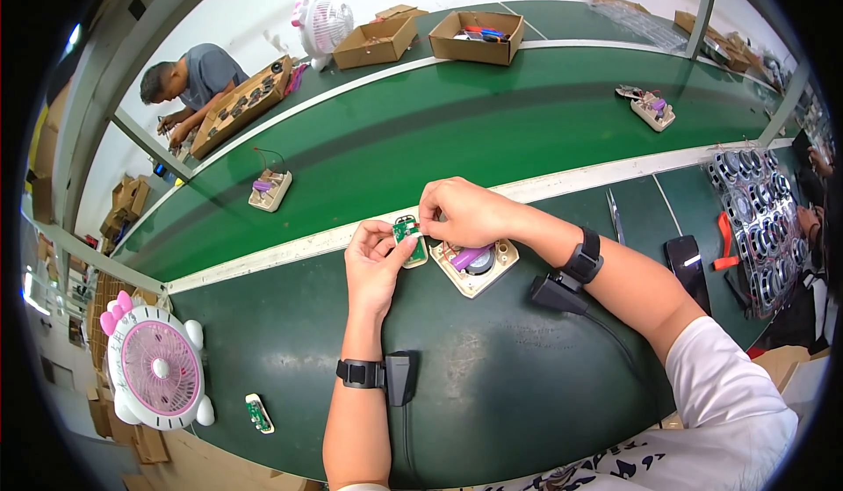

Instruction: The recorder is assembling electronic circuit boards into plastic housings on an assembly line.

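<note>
My left hand (371, 267) is closed around a small green circuit board (405, 230), thumb across its front; a pale casing edge shows at the board's lower end. At the board's upper right edge, the fingertips of my right hand (461, 210) are pinched together on something small and pale, perhaps a wire plug, too small to tell. Just below my right hand lies an open cream plastic housing (474, 291). Inside it are a purple cylindrical battery (470, 258), a round speaker (482, 266) and thin wires, partly covered by my hand.
A second circuit board (259, 413) and a pink-and-white fan (159, 368) are at left. Two similar housings (270, 191) (653, 113) sit on the green belt (421, 131). Rightward are tweezers (615, 216), a phone (688, 267) and several speakers (760, 219). A person (206, 78) works far left.
</note>
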A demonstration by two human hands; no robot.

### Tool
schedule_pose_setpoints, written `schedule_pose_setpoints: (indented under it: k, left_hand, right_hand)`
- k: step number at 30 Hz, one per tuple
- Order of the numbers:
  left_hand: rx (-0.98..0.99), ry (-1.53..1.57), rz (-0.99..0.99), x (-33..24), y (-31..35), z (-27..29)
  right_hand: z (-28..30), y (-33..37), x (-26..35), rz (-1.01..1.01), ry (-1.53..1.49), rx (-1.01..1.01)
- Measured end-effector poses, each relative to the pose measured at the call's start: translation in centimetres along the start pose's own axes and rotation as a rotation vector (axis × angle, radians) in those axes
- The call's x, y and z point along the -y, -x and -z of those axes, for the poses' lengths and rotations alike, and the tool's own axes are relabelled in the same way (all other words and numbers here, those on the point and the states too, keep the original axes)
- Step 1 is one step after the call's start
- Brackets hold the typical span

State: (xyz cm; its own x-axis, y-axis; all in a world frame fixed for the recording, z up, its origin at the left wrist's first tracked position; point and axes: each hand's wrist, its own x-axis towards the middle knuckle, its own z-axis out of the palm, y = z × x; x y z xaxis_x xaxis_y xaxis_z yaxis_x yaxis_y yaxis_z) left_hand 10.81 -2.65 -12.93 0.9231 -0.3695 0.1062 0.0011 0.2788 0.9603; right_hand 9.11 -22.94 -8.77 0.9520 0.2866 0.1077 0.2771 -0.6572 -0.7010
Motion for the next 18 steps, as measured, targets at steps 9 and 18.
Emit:
schedule_pose_setpoints:
  k: [9, 18]
  left_hand:
    - [0.009, 0.06, 0.022, 0.5, -0.2, 0.9]
    - [0.016, 0.064, 0.072, 0.1, -0.5, 0.9]
  right_hand:
    - [0.1, -0.3, -0.2, 0.012, -0.074, 0.001]
    - [0.2, -0.3, -0.1, 0.117, -0.021, -0.076]
